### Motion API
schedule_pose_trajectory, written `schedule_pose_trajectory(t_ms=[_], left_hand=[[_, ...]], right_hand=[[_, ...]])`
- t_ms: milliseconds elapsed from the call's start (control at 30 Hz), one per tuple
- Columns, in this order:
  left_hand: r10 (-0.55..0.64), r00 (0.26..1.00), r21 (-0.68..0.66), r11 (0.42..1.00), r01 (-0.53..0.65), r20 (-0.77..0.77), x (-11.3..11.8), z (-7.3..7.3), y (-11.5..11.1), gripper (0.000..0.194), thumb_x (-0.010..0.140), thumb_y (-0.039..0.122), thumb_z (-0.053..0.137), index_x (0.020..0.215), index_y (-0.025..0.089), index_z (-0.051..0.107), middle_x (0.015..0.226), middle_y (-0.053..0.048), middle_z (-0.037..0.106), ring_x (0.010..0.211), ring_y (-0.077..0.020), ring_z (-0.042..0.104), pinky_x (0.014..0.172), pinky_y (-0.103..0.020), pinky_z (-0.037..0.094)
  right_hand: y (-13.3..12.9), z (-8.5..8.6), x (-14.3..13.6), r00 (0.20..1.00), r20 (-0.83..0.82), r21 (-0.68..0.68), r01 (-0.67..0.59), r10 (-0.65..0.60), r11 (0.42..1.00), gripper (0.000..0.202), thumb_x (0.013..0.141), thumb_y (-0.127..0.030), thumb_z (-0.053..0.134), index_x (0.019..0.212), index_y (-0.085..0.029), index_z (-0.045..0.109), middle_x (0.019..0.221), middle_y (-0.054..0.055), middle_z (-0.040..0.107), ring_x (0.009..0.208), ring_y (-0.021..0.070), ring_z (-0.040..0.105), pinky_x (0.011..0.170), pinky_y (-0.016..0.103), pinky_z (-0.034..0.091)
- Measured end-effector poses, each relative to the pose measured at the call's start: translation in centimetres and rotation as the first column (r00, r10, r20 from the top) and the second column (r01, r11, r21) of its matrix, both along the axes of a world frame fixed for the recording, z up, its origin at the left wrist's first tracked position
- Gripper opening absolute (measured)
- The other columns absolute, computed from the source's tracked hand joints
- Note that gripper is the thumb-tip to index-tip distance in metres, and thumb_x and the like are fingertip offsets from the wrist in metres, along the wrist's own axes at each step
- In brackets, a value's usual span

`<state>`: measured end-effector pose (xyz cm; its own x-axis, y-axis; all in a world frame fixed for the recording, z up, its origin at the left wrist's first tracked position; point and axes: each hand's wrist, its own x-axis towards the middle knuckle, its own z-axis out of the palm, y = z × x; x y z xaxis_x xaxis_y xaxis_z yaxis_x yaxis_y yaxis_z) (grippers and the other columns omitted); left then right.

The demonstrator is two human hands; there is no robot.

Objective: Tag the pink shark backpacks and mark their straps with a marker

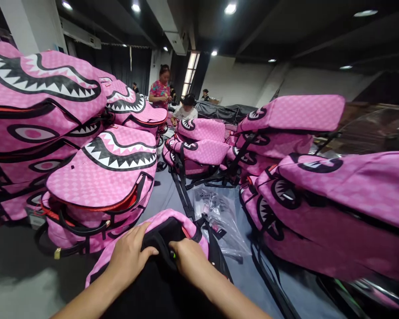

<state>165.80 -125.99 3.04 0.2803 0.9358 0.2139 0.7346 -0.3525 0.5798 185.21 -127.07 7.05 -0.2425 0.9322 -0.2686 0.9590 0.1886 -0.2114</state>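
A pink checkered backpack [166, 215] with black back padding lies right in front of me, its near side dark and partly cut off by the frame. My left hand [129, 252] is closed over its pink edge, with the thumb lying on the black fabric. On the other side, my right hand [188, 257] is curled into the black fabric at the top of the same backpack. A small green spot shows by the right thumb, too small to name. The right fingertips are hidden in the dark folds.
Stacked pink shark-mouth backpacks [123, 155] rise on the left, the nearest with its red-lined zip partly open. More backpacks [319, 204] are piled at right and in the middle, straps trailing. A clear plastic bag [216, 217] lies on the grey table [162, 190]. Several people are farther back.
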Motion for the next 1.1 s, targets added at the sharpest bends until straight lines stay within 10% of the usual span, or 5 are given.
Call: schedule_pose_trajectory(t_ms=[567,800,1100], left_hand=[[-0.002,1.0,0.147,0.989,-0.002,0.024,-1.0,-3.1,1.0,0.055,0.078,0.031,0.069,0.132,0.025,0.057,0.128,-0.008,0.065,0.115,-0.0248,0.064,0.094,-0.034,0.056],[0.012,1.0,0.165,0.986,-0.016,0.028,-1.4,-3.3,1.1,0.053,0.08,0.036,0.066,0.131,0.026,0.056,0.126,-0.005,0.067,0.114,-0.0241,0.065,0.095,-0.034,0.056],[0.057,0.997,-0.037,0.998,-0.059,-0.049,-3.5,-2.4,1.5,0.058,0.08,0.058,0.056,0.13,0.03,0.053,0.108,0.0,0.074,0.096,-0.0253,0.071,0.077,-0.03,0.058]], right_hand=[[-0.2,-1.8,-0.2,0.998,-0.057,0.061,-0.014,0.017,0.998,0.013,0.078,-0.02,0.059,0.084,-0.02,0.071,0.084,0.007,0.074,0.078,0.0222,0.069,0.057,0.027,0.031],[-0.1,-0.8,-1.0,0.979,-0.201,0.216,0.014,0.03,0.976,0.04,0.077,-0.008,0.056,0.112,-0.023,0.067,0.099,0.005,0.073,0.091,0.0189,0.067,0.071,0.024,0.04],[-0.9,0.7,0.6,0.942,0.096,0.26,-0.334,0.32,0.906,0.016,0.081,-0.016,0.062,0.096,-0.017,0.067,0.087,0.006,0.073,0.073,0.022,0.069,0.053,0.027,0.04]])
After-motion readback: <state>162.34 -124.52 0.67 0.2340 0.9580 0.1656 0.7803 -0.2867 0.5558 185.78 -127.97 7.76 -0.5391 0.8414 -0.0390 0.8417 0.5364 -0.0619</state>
